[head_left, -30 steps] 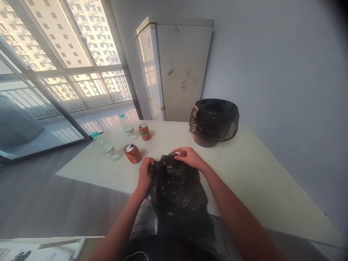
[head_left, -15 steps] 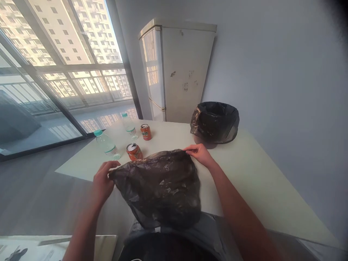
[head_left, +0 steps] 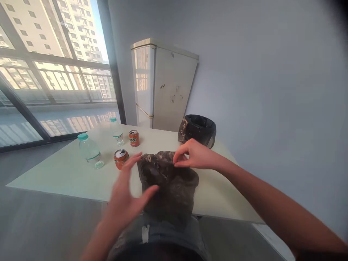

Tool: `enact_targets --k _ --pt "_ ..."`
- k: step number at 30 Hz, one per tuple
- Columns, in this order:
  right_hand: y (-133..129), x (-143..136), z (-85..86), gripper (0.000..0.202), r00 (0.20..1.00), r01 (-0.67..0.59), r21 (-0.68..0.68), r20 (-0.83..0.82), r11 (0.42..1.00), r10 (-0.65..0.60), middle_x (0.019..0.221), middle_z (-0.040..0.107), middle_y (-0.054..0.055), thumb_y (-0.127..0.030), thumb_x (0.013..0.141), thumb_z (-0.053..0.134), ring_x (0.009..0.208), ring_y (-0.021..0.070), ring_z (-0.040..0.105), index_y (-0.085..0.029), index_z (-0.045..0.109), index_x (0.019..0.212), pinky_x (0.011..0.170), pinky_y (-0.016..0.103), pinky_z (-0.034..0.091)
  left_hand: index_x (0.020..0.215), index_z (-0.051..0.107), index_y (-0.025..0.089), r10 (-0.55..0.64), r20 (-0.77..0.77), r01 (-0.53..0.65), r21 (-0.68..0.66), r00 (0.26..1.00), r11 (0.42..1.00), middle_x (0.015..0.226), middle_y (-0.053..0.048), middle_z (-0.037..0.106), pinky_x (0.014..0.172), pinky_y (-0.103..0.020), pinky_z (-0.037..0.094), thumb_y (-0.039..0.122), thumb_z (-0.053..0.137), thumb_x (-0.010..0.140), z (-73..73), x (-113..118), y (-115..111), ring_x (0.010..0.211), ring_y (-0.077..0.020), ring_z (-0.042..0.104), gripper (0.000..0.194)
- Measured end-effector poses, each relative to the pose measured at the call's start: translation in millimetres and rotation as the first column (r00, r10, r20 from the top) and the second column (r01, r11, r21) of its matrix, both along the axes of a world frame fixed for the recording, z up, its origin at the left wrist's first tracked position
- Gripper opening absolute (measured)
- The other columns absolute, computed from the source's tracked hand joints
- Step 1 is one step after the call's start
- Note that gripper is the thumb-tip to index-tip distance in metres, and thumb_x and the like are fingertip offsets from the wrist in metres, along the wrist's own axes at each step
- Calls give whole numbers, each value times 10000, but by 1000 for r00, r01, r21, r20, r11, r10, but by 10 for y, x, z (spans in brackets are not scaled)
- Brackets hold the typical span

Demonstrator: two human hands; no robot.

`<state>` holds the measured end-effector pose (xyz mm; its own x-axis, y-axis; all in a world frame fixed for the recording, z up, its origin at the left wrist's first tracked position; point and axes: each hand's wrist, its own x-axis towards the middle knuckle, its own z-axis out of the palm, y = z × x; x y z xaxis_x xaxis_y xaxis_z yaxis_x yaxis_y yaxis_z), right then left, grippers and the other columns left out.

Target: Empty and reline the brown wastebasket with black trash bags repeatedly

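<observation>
A crumpled black plastic bag [head_left: 171, 185] hangs over the near edge of the table, its mouth partly open at the top. My right hand [head_left: 193, 155] pinches the bag's upper rim between thumb and fingers. To the left of the bag, my left hand [head_left: 127, 192] has its thumb and fingers spread apart, with nothing in it. Just beyond that hand stands an orange drink can [head_left: 120, 159], partly hidden by the fingers. Behind my right hand is a round bin [head_left: 199, 125] lined with another black bag.
A second orange can [head_left: 134, 138] stands farther back on the white table [head_left: 62, 170]. Two clear bottles with green caps, one nearer [head_left: 91, 152] and one farther [head_left: 116, 132], are at the left. A fridge [head_left: 174, 87] stands behind the table.
My left hand has let go of the bag and spread open. The bag is no longer stretched wide but bunched narrower. My right hand still grips its rim. The view has shifted.
</observation>
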<state>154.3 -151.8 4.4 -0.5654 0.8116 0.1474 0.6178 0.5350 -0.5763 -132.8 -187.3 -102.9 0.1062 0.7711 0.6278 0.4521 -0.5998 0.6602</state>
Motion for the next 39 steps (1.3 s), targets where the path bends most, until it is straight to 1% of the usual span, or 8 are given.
enact_targets --k 3,6,13,17,22,29,34,39 --pt "-140 -270 296 132 956 -277 -37 91 960 279 720 732 -40 -114 820 777 636 109 629 -228 840 840 660 242 477 1560 443 325 -297 80 305 -129 952 944 1463 -119 625 1041 -539 571 486 978 624 297 492 -30 1283 -396 642 1090" --pt "-216 -416 474 194 934 -336 -39 116 941 338 697 724 -54 -50 787 764 589 84 595 -227 838 814 605 220 457 1305 641 273 -485 206 527 -314 850 790 1127 -72 750 834 -411 614 423 942 686 417 716 48 989 -300 727 704" --pt "-191 -293 824 70 990 -143 -57 -1 988 143 512 570 -69 -209 770 843 450 51 453 -207 815 707 460 224 338 734 675 186 -773 291 739 -596 563 314 597 4 608 631 -273 485 408 709 902 -22 993 10 595 -144 572 280" --pt "-231 183 1147 280 970 222 49 -116 974 -215 625 637 -18 -430 741 901 556 66 561 -163 830 789 520 239 365 702 622 204 -729 47 553 -685 683 474 602 12 607 600 -272 428 376 628 922 -559 899 28 577 -148 550 279" --pt "-454 986 1253 303 696 683 192 -465 705 -547 697 668 31 -402 752 921 597 55 512 -138 810 851 560 313 331 641 583 228 -470 -287 207 -628 834 750 568 -14 592 571 -311 400 325 626 870 -1088 317 396 538 -206 575 253" --pt "-690 1532 -382 406 448 746 -218 -533 629 -717 597 593 -2 -504 688 932 520 102 456 -167 768 843 494 283 358 1164 642 245 92 -264 -104 -29 960 994 1097 -105 755 916 -469 558 383 578 989 -816 156 240 1029 -322 722 232" --pt "-793 1308 -1779 417 381 700 -426 -456 573 -804 717 686 44 -542 681 852 599 143 561 -172 707 808 501 254 400 1492 492 171 -166 -392 231 124 905 965 1509 -170 601 1182 -513 472 270 503 1048 -765 1218 -130 1422 -312 563 455" --pt "-927 1244 -2294 261 520 701 -338 -360 628 -775 826 777 73 -434 736 762 736 200 698 -181 741 798 729 332 558 1553 436 -16 -335 -697 452 -18 633 892 1658 -259 404 1272 -568 358 425 507 1058 -1289 2251 -106 1580 -390 339 667"
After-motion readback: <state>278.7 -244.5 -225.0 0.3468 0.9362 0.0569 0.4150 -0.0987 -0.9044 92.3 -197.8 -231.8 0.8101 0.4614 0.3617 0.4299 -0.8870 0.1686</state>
